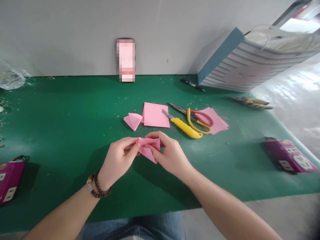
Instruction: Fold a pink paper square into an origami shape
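A partly folded pink paper (pixel 150 148) is held above the green table between both hands. My left hand (pixel 121 158) pinches its left corner between thumb and fingers. On the paper's right side, my right hand (pixel 168 151) grips it, with the thumb against a fold and the fingers behind. Just beyond the hands lies a folded pink paper piece (pixel 133 121). Beside it is a stack of pink square sheets (pixel 156 115), with the blade tip of a yellow utility knife (pixel 186 128) resting on its right edge.
Scissors (pixel 200 120) lie over more pink paper (pixel 218 121). Behind are a phone (pixel 126 60), a pen (pixel 192 85), a striped bag (pixel 240 63) and pliers (pixel 250 102). Purple boxes sit left (pixel 11 181) and right (pixel 291 155). Clear plastic (pixel 10 76) is far left.
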### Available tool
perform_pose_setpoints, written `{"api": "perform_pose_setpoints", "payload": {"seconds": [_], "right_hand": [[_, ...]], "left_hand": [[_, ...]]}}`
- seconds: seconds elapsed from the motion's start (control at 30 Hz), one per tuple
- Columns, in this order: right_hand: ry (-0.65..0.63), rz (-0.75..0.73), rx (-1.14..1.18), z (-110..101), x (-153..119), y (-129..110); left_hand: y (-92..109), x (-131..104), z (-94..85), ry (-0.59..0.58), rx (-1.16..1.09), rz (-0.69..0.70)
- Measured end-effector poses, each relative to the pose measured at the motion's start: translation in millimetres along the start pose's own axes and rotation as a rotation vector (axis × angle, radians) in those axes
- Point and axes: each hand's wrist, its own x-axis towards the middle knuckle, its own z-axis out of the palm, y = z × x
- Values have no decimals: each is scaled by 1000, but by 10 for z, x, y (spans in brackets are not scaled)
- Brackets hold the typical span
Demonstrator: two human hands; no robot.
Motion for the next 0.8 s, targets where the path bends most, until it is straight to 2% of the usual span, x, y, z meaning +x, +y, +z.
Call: {"api": "perform_pose_setpoints", "payload": {"seconds": [0.13,0.27,0.8], "right_hand": [[32,-27,-6,-3,-8,-5],[9,-27,-20,-13,-2,3],[-158,58,63,-17,-1,26]], "left_hand": [[-6,5,3,11,129,82],[-25,-13,22,60,255,159],[-25,-62,63,88,316,156]]}}
